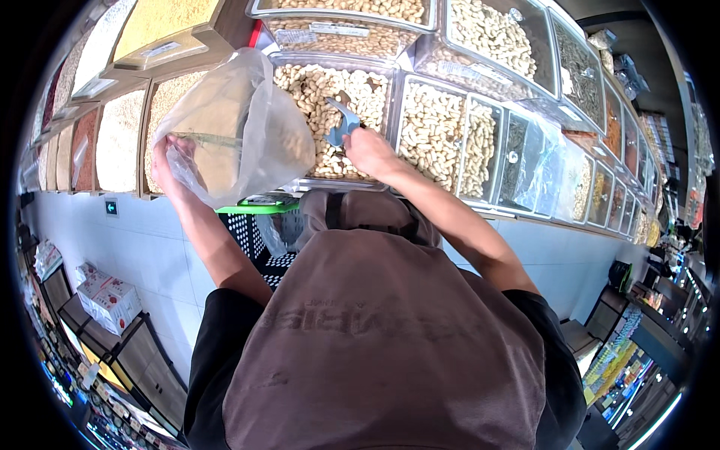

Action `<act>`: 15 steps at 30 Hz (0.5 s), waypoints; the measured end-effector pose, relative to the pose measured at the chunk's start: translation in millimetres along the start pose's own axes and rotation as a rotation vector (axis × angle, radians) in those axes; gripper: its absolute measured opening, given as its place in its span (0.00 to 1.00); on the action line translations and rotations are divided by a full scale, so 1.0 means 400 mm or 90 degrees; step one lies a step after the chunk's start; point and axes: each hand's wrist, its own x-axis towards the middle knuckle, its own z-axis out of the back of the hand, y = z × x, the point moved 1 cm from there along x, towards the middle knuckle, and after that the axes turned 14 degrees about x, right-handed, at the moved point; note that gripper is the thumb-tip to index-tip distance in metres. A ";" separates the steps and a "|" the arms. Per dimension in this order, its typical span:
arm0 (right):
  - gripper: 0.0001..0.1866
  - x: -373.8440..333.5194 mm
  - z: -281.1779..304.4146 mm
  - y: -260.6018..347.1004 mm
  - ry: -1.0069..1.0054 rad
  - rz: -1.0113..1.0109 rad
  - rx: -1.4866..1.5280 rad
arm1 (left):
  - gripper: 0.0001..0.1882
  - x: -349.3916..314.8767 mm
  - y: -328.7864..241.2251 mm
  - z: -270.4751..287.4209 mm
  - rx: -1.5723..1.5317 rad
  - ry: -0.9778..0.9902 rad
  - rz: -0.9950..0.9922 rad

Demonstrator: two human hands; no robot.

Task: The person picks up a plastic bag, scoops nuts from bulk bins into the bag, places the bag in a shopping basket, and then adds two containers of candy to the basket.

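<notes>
My left hand [171, 159] grips the edge of a translucent plastic bag [259, 131] that hangs open over the bins' front edge. The bag looks wide and puffed; I cannot make out whether anything lies inside. In my right hand [370, 152] is a blue-grey scoop [342, 124], its fingers wrapped round the handle. The scoop rests in a clear bin of pale tan nuts [300, 79], just right of the bag. Its lower part is partly hidden by my hand.
Clear bins of pale nuts [429, 139] continue to the right, with more lidded bins [491, 41] behind. To the left stand wooden bins of white grain [120, 142]. A black basket [244, 236] with a green edge [259, 208] is below the bag. White boxes [109, 300] sit on a shelf at left.
</notes>
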 end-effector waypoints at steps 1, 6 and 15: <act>0.26 0.013 0.005 -0.009 -0.009 -0.037 0.047 | 0.08 0.000 0.000 -0.012 0.008 -0.006 0.008; 0.28 0.060 0.003 -0.042 -0.013 -0.032 0.053 | 0.08 -0.038 -0.020 -0.030 0.014 -0.034 -0.004; 0.26 0.084 -0.039 -0.092 -0.012 -0.100 0.337 | 0.06 -0.124 -0.036 0.026 0.065 0.032 -0.019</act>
